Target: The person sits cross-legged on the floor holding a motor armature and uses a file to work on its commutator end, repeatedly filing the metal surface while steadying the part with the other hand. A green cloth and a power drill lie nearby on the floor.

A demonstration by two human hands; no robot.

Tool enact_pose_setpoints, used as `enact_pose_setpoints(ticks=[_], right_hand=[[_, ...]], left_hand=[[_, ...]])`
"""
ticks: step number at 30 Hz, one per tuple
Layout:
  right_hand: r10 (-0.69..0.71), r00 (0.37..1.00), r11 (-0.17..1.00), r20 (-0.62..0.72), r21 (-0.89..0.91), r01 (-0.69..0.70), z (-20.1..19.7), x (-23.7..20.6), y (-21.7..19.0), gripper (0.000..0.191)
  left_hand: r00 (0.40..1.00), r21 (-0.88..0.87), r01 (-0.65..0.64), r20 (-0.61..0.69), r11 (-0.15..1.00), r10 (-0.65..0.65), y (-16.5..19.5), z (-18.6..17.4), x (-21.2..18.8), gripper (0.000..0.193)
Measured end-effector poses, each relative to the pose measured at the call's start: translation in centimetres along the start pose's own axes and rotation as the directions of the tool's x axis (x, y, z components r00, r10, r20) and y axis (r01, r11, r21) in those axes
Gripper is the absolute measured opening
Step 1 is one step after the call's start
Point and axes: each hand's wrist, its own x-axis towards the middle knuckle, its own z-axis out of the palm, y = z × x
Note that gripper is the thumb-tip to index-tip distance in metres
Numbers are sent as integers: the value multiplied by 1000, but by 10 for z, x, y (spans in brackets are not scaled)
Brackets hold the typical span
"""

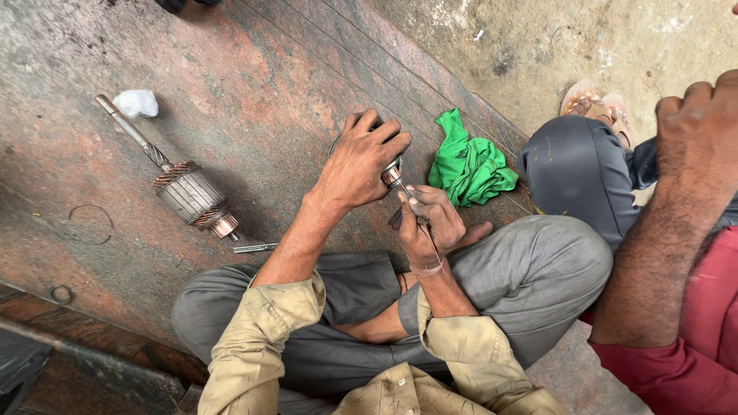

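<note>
From the head camera, the left hand (360,161) reaches forward with the wrist bent, fingers curled down over a small round metal part (392,174) held against the stone floor (254,84). The right hand (427,223) sits just beside it, fingertips pinched on a thin metal tool (406,190) whose tip touches the part. A motor rotor (184,192) lies well apart to the left (a white rag (137,102) near its shaft). A green cloth (469,163) lies just beyond the hands. Another person's hand (703,123) rests on a knee at the right.
</note>
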Motion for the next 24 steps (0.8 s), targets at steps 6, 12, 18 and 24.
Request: enact_pose_setpoints(ticks=[6,12,18,24], right_hand=[[-108,993,989,47,-91,112,-2,0,-1,25],[-15,1000,1000,-20,-19,15,6,-2,4,27],[97,993,995,-69,23,-95,7,1,-4,25],[-206,978,976,39,-60,208,9,8,-10,20]], left_hand=[[999,14,15,41,1000,-15,-1,-2,2,43],[1000,-14,4,0,1000,-4,-1,-1,0,42],[1000,3,-14,-21,1000,14,1,-2,1,43],[1000,1,-2,-12,1000,2,0,0,0,43]])
